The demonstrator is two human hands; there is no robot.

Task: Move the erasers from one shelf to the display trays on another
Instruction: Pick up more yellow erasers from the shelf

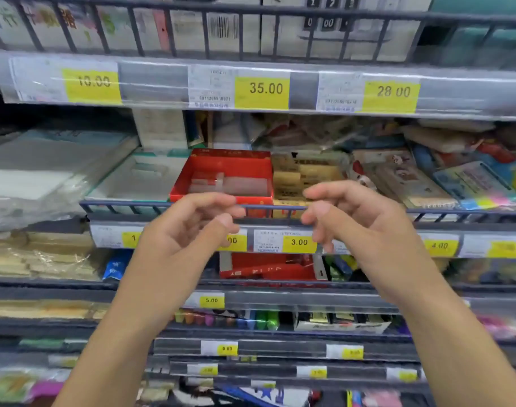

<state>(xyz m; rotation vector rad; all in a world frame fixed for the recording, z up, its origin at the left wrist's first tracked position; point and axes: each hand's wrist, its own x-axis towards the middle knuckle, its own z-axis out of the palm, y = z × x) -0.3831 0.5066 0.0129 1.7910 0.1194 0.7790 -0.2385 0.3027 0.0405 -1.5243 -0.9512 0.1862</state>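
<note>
Head view puts your two hands side by side in front of the dark shelf rail [280,207], and that rail is your landmark for everything else. Your left hand [189,230] sits just below and in front of the rail, fingers loosely curled, holding nothing. Your right hand [353,218] is level with it on the other side, fingers likewise relaxed and half bent, also holding nothing.

Directly behind the rail, between your two hands and slightly toward the left one, stands the red display tray [230,171]. The pale erasers [230,185] already in it lie flat near its front wall, and their long axes appear to run parallel to the rail, though motion blur softens their edges. Just beside the red tray, touching its right wall, is the yellow tray [306,174] of tan blocks, behind the rail and straight beyond your right fingertips.

Both trays lie forward and slightly above your hands, so any reach must clear the rail first. Your left hand is nearer the red tray; your right is nearer the yellow one. Neither hand carries an eraser, so you are likely between loads.
</note>
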